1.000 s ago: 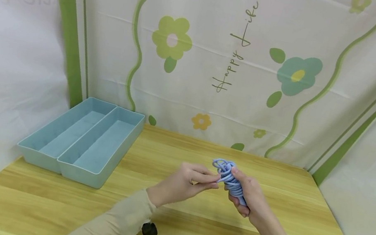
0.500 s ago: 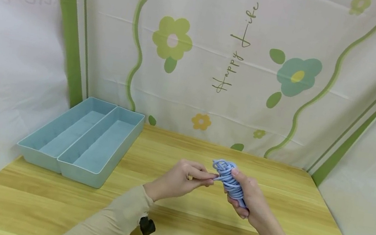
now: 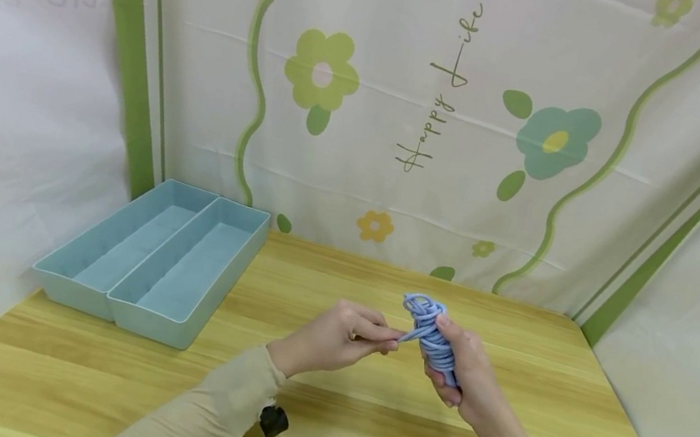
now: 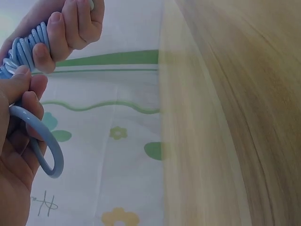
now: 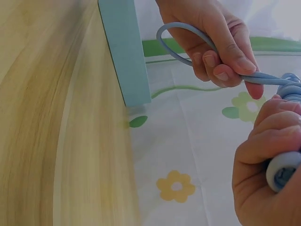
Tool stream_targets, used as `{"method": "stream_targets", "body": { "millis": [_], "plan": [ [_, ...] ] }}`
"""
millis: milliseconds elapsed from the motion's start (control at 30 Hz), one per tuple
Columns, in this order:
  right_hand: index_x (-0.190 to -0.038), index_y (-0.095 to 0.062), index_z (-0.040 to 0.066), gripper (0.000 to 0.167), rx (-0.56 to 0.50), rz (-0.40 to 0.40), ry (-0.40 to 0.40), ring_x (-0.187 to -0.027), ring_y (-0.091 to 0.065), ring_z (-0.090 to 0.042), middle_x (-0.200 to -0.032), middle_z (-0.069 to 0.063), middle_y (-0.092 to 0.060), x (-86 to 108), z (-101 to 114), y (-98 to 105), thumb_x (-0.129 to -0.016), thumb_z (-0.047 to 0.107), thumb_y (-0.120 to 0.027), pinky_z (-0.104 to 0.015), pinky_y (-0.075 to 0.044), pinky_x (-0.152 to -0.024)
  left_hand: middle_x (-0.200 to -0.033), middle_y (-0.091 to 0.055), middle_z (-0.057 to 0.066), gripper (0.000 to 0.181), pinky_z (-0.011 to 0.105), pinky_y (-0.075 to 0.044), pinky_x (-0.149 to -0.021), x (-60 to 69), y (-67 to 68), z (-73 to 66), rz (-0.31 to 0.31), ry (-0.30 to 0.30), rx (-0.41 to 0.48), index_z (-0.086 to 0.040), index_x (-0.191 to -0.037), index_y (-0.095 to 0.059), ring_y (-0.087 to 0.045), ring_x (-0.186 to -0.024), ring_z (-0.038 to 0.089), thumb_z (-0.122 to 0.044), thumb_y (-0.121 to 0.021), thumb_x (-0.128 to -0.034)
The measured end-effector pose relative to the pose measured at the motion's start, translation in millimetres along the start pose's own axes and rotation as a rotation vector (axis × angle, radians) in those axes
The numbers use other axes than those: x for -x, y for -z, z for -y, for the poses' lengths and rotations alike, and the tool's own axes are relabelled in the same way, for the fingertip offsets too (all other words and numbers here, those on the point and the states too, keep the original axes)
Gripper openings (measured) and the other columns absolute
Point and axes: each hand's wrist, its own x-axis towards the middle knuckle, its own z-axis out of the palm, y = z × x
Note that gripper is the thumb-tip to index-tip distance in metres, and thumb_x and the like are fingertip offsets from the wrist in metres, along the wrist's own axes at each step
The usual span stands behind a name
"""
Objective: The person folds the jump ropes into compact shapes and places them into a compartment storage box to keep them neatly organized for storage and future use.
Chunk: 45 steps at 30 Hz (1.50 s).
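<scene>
A light blue jump rope (image 3: 431, 334) is held above the table, its cord wound in many turns into a bundle. My right hand (image 3: 471, 369) grips the bundle, with the thumb lying along the coils. Out of that fist pokes a round, pale handle end (image 5: 275, 172) in the right wrist view. My left hand (image 3: 332, 336) pinches a doubled strand that runs taut to the coils. Beyond those fingertips, a cord loop (image 4: 55, 155) hangs out past the left hand. Part of the bundle is hidden behind the right fingers.
Two long light blue trays (image 3: 192, 316) stand side by side at the left of the wooden table (image 3: 356, 423). A white flowered curtain (image 3: 358, 173) hangs behind the table, and white cloth closes both sides.
My left hand has drawn slightly left and the bundle in my right hand has shifted a little right. More of the pinched strand now shows between them. The trays have stayed still.
</scene>
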Motion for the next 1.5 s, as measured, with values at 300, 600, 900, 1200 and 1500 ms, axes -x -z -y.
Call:
{"method": "stream_targets", "body": {
  "millis": [300, 600, 900, 1200, 1500],
  "plan": [
    [-0.073, -0.059, -0.003, 0.046, 0.123, 0.057, 0.002, -0.033, -0.034, -0.005, -0.052, 0.000, -0.050, 1.7, 3.5, 1.0, -0.106, 0.026, -0.046, -0.027, -0.024, -0.026, -0.081, -0.068, -0.001, 0.018, 0.012, -0.043, -0.052, 0.0, -0.1, -0.4, 0.099, 0.042, 0.012, 0.001, -0.108, -0.075, -0.052, -0.065, -0.005, -0.005, -0.070, -0.0920],
    [-0.077, -0.065, -0.003, 0.024, 0.352, 0.230, 0.028, -0.034, -0.030, -0.004, -0.051, 0.000, -0.046, 1.8, 6.7, 3.2, -0.098, 0.008, -0.058, -0.026, -0.021, -0.023, -0.072, -0.066, -0.007, 0.011, 0.015, -0.044, -0.049, -1.1, 9.4, 3.0, 0.256, 0.172, 0.094, -0.001, -0.094, -0.079, -0.048, -0.053, -0.002, -0.009, -0.071, -0.0911],
    [-0.069, -0.060, 0.000, 0.027, 0.346, 0.393, 0.023, -0.034, -0.030, -0.004, -0.048, -0.007, -0.040, 1.1, 3.5, 3.7, -0.096, 0.005, -0.059, -0.027, -0.022, -0.021, -0.082, -0.072, -0.013, 0.011, 0.025, -0.052, -0.058, 2.2, 28.4, 10.4, 0.229, 0.402, 0.226, -0.011, -0.095, -0.081, -0.064, -0.066, 0.007, -0.016, -0.079, -0.0852],
    [-0.074, -0.060, -0.006, 0.028, 0.331, 0.394, 0.011, -0.034, -0.032, -0.004, -0.049, -0.011, -0.043, 0.6, 0.7, 5.4, -0.098, 0.007, -0.057, -0.027, -0.023, -0.022, -0.085, -0.072, 0.001, 0.021, 0.028, -0.051, -0.058, 10.3, 36.5, 18.8, 0.108, 0.607, 0.361, -0.016, -0.098, -0.080, -0.062, -0.065, 0.016, -0.021, -0.085, -0.0793],
    [-0.078, -0.061, -0.009, 0.031, 0.321, 0.327, -0.041, -0.035, -0.033, -0.005, -0.052, -0.016, -0.044, 1.3, 3.0, 7.9, -0.100, 0.012, -0.055, -0.025, -0.023, -0.024, -0.093, -0.070, 0.013, 0.043, 0.026, -0.031, -0.048, 11.7, 27.1, 26.0, -0.155, 0.769, 0.555, -0.012, -0.115, -0.073, -0.040, -0.056, 0.012, -0.024, -0.088, -0.0763]
  ]
}}
